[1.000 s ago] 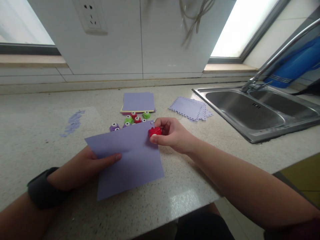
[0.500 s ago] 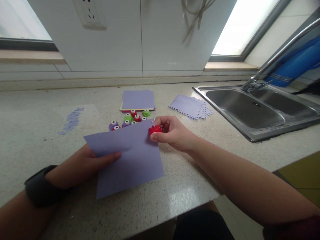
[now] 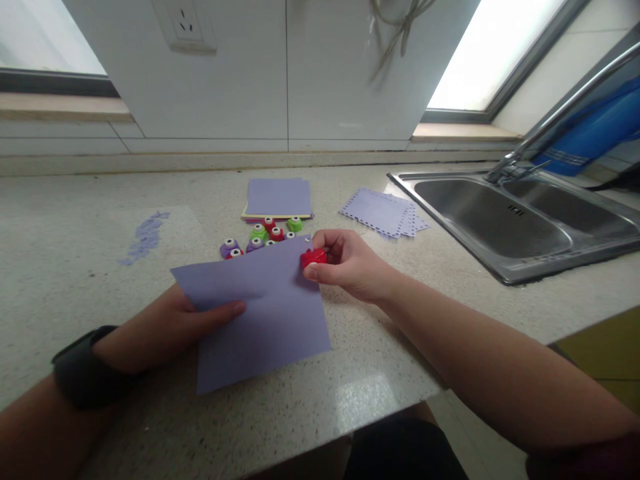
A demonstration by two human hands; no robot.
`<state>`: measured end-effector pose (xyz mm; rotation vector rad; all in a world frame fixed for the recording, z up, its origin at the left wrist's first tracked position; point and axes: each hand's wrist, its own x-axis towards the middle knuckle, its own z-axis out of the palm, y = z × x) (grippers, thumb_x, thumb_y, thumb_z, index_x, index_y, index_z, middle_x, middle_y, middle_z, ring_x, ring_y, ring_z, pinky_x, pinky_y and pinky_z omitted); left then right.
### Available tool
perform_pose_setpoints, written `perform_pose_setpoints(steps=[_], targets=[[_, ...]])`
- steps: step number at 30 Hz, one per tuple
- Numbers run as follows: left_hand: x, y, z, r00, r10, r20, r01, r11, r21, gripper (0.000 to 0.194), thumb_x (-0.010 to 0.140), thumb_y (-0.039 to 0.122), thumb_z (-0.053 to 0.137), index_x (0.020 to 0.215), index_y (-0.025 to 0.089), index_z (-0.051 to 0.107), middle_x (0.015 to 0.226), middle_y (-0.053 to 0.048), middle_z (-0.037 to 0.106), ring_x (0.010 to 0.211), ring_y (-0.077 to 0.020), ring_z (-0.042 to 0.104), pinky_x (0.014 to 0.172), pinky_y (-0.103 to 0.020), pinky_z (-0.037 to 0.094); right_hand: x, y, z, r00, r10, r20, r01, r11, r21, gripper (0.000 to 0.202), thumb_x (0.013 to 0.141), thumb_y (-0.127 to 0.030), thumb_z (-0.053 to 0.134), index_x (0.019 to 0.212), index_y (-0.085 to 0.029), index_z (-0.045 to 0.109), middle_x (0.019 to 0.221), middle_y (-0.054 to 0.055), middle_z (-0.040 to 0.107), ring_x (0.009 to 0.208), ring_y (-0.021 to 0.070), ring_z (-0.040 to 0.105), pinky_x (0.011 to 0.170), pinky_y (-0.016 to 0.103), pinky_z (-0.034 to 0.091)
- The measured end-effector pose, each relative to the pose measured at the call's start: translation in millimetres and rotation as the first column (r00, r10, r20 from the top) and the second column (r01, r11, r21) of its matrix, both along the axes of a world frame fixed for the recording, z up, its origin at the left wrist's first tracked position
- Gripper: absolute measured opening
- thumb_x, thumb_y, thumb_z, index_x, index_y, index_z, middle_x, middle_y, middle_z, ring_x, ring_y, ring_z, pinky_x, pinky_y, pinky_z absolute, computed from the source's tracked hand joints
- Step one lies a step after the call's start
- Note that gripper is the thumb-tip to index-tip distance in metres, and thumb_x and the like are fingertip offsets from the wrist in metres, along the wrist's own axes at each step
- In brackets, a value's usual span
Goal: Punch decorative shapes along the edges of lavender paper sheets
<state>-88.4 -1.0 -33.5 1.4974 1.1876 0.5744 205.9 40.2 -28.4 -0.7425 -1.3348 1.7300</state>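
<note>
Little has moved: left hand [image 3: 193, 322] pinches the purple sheet [image 3: 275, 320] over the bench [image 3: 380, 353], right hand [image 3: 350, 263] pinches a red punch [image 3: 313, 257] near its corner; probably light, easily creased, best held by edges

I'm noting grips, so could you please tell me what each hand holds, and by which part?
The left hand holds a sheet by its left side, thumb on top; the right hand grips a red punch, thumb on its near side.

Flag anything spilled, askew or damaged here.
Nothing looks plainly damaged. Two untidy spots: small purple scraps lie loose in a ragged strip on the counter at left, and the hole-edged sheets near the sink are fanned out, unlike the neater paper stack.
</note>
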Motion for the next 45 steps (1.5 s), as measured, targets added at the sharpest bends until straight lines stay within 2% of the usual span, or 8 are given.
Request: perform_pose_setpoints(steps=[7,12,23,40,45], targets=[[1.6,1.0,-0.1,0.999,-0.007,0.037,0.007,1.0,0.005,0.039,0.088,0.046,0.081,0.123,0.028,0.078,0.124,-0.003,0.081,0.106,-0.0281,0.078,0.092,-0.037,0.064,0.6,0.4,0.5,1.0,-0.008,-0.007,0.008,1.0,0.002,0.036,0.059,-0.016,0.098,0.076,-0.017,0.065,0.065,-0.006,0.062,0.057,0.0067,0.057,0.057,0.019,0.048],[0.2,0.5,-1.9,0.997,-0.016,0.079,0.018,1.0,-0.02,0.043,0.084,0.047,0.083,0.122,0.027,0.078,0.12,-0.007,0.083,0.105,-0.0337,0.079,0.089,-0.042,0.066,1.3,1.6,-2.1,1.0,-0.001,-0.011,0.001,1.0,-0.003,0.035,0.063,-0.021,0.098,0.077,-0.017,0.066,0.067,-0.005,0.064,0.058,0.0068,0.056,0.056,0.019,0.046],[1.1,-0.8,-1.4,0.991,0.056,0.123,-0.052,0.998,-0.04,0.047,0.081,0.047,0.087,0.123,0.028,0.078,0.125,-0.008,0.081,0.111,-0.0357,0.077,0.095,-0.044,0.065,6.5,3.4,-0.2,0.999,-0.036,0.005,0.036,0.999,0.03,0.033,0.066,-0.026,0.096,0.078,-0.017,0.067,0.065,-0.004,0.062,0.055,0.0066,0.05,0.049,0.02,0.035],[0.4,-1.5,-2.1,0.991,0.054,0.126,-0.048,0.998,-0.05,0.046,0.082,0.047,0.087,0.124,0.031,0.078,0.127,-0.007,0.08,0.11,-0.0344,0.078,0.094,-0.042,0.065,7.7,5.3,-3.2,0.999,-0.031,0.016,0.031,0.998,0.046,0.034,0.067,-0.028,0.096,0.082,-0.017,0.068,0.068,-0.004,0.062,0.056,0.0073,0.05,0.049,0.021,0.036],[1.8,-0.2,-0.6,0.995,0.034,0.089,-0.034,0.999,-0.001,0.044,0.082,0.048,0.086,0.122,0.03,0.079,0.13,-0.006,0.079,0.115,-0.0349,0.075,0.1,-0.044,0.062,7.0,5.0,-3.7,1.0,-0.026,0.009,0.026,0.999,0.045,0.032,0.068,-0.027,0.096,0.082,-0.017,0.068,0.067,-0.004,0.061,0.057,0.0071,0.05,0.05,0.02,0.036]])
